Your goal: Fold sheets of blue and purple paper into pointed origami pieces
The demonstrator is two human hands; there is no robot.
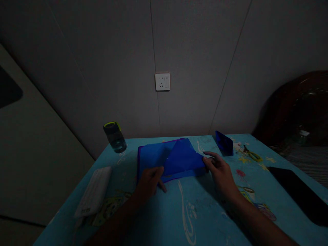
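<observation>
A sheet of blue paper (181, 158) with a diagonal fold lies raised over a flat stack of blue and purple sheets (151, 153) in the middle of the table. My right hand (217, 169) pinches the pointed right corner of the folded sheet between thumb and fingers. At its near left edge, my left hand (152, 177) has thumb and index finger closed on the paper, while another finger points down toward the table. How many layers each hand grips cannot be made out in the dim light.
A folded dark blue paper piece (224, 143) stands at the back right, beside yellow-handled scissors (253, 156). A black flat slab (298, 193) lies at the right edge. On the left are a water bottle (116, 138) and a white block (94, 191) with a cable. A wall rises behind the table.
</observation>
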